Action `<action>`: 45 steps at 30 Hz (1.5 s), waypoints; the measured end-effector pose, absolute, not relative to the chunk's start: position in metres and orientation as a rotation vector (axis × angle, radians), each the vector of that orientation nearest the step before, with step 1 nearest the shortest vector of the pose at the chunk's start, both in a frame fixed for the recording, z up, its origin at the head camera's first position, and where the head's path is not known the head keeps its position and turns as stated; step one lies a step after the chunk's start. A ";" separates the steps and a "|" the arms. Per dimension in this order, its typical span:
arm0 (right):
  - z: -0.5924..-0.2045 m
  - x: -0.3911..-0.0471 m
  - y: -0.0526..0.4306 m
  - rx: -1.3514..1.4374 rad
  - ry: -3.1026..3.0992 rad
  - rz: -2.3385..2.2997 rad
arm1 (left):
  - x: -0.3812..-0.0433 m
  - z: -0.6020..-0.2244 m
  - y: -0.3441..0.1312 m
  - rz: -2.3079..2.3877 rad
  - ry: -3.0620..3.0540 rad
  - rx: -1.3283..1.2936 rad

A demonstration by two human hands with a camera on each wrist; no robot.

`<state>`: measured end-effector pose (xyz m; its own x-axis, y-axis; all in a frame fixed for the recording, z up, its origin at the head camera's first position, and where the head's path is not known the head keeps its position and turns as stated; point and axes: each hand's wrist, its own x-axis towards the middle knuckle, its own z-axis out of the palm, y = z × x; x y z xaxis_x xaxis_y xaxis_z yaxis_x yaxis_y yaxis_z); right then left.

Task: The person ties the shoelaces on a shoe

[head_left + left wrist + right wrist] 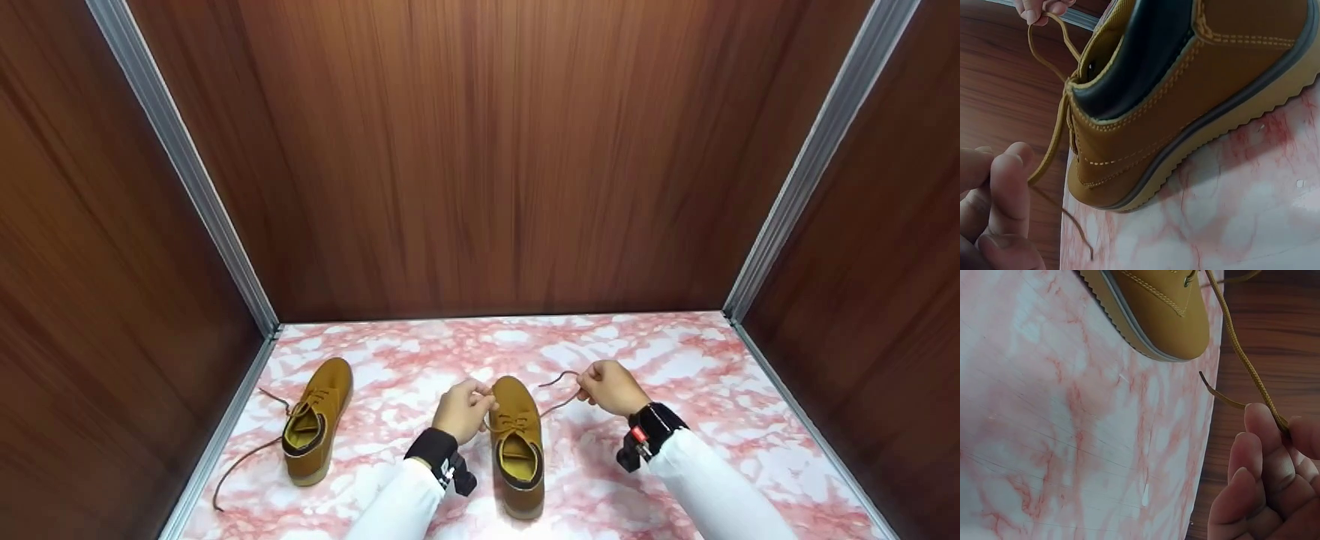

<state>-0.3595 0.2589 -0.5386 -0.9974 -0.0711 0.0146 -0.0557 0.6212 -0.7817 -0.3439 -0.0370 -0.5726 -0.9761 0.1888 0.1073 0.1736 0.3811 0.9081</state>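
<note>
A tan lace-up shoe [517,450] stands on the table in front of me, toe pointing away. Its padded collar is dark and its lining yellow. To the left of its toe, my left hand [463,411] pinches one end of the shoelace [1050,152], with the loose tip hanging below the fingers. My right hand [611,386], out to the right, pinches the other lace end [1247,363] between thumb and forefinger. That lace runs from the eyelets to the fingers, and its tip sticks out past them.
A matching tan shoe [319,420] stands on the left, its lace ends trailing loose on the table. The pink-and-white marbled tabletop [420,349] is enclosed by brown wood-grain panels [480,165] with metal strips [187,165] at the corners.
</note>
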 end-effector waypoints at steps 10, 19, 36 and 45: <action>-0.532 -0.366 0.250 -0.122 2.826 -1.372 | -0.341 -0.582 -0.034 1.557 2.742 0.343; -0.522 -0.372 0.231 -0.137 2.894 -1.308 | -0.335 -0.589 -0.034 1.423 2.894 0.314; -0.511 -0.382 0.176 -0.279 3.122 -1.094 | -0.332 -0.598 -0.029 1.504 2.777 0.196; -0.501 -0.381 0.142 -0.524 3.016 -1.093 | -0.335 -0.599 -0.029 1.431 2.817 0.230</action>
<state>-0.3811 0.1420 -0.5006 -0.9423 -0.2617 0.2088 -0.3348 0.7229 -0.6045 -0.3347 -0.0291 -0.5991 -0.9891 0.1171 0.0893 0.1412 0.5816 0.8011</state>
